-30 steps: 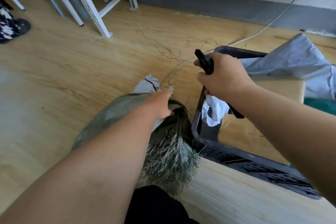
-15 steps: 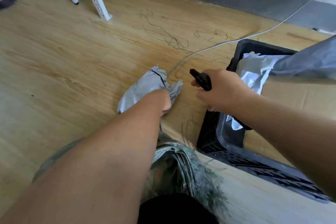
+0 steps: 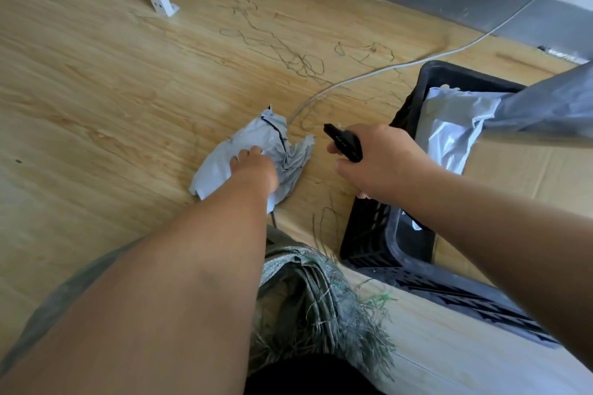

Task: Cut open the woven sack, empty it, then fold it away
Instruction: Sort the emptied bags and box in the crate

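Left hand (image 3: 253,167) reaches down at mid-frame onto a crumpled grey bag (image 3: 256,154) lying on the floor (image 3: 96,106); its fingers rest on the plastic, but whether they have closed round it I cannot tell, since the wrist hides the palm. Right hand (image 3: 378,160), just right of it, is clenched round a black cutter (image 3: 345,143) whose tip points toward the upper left, close to the bag but apart from it.

Below the hands, at bottom centre, lies the woven sack (image 3: 314,292), greenish, its cut mouth frayed into loose strands, partly hidden under the left forearm. At the right stands a black crate (image 3: 375,234) holding a pale plastic bag (image 3: 455,125) and cardboard (image 3: 519,176). Stray threads (image 3: 288,54) and a white cable (image 3: 401,66) cross the floor above.

My judgement is that the sack is already cut and the step in hand is clearing what came out of it. To do that well, gather the grey bag fully into the left palm before lifting, so nothing trails. Keep the cutter turned away from the left fingers and the cable. Better still, set it down, since folding the sack will want both hands free.
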Demonstrator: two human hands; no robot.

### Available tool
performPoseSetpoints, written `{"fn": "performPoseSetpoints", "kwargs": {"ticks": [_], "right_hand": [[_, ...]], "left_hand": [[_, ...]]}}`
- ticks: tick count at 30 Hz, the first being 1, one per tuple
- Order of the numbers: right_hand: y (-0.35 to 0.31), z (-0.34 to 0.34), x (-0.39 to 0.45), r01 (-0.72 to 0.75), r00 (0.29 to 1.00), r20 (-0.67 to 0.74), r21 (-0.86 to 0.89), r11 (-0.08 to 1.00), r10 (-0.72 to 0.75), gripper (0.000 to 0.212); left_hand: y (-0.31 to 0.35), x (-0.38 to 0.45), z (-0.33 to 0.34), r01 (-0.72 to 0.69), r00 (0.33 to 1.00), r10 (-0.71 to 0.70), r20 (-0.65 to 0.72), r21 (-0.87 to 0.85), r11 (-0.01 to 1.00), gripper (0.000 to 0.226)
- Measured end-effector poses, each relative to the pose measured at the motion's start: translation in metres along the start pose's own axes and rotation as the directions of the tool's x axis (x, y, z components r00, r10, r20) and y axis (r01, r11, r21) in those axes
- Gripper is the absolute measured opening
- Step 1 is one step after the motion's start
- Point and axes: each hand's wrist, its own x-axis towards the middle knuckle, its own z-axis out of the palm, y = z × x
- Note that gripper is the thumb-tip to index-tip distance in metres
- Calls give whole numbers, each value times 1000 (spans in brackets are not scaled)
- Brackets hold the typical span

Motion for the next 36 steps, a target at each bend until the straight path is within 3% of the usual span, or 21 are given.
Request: {"fn": "performPoseSetpoints", "kwargs": {"ticks": [3,7,14,22,27,29,32,36], "right_hand": [[-1,0,-2,4,1000,-24,30,1000,-3,21],[-2,0,-5,11,999,-46,56,998,-8,21],[-5,-14,-16,36,971,-239,229,973,20,21],[24,-97,-48,118,819,-544,472,874,183,24],[75,-140,-81,158,705,-616,620,768,352,18],[98,-151,-98,163,682,-613,659,734,399,24],[134,-161,-128,161,668,-579,725,669,468,30],[186,-162,-164,59,672,-494,779,625,552,37]], "left_hand": [[-2,-6,0,27,996,-31,-84,-57,998,53],[-13,-9,-7,27,973,-95,-210,-304,952,45],[2,-28,-100,-275,857,-111,-504,-628,728,44],[90,-131,-233,-663,605,34,-795,-480,575,39],[156,-198,-262,-746,482,95,-871,-351,565,38],[182,-217,-259,-758,476,150,-867,-317,570,38],[220,-241,-246,-756,526,234,-818,-325,568,38],[264,-268,-223,-764,558,337,-758,-310,566,35]]}}
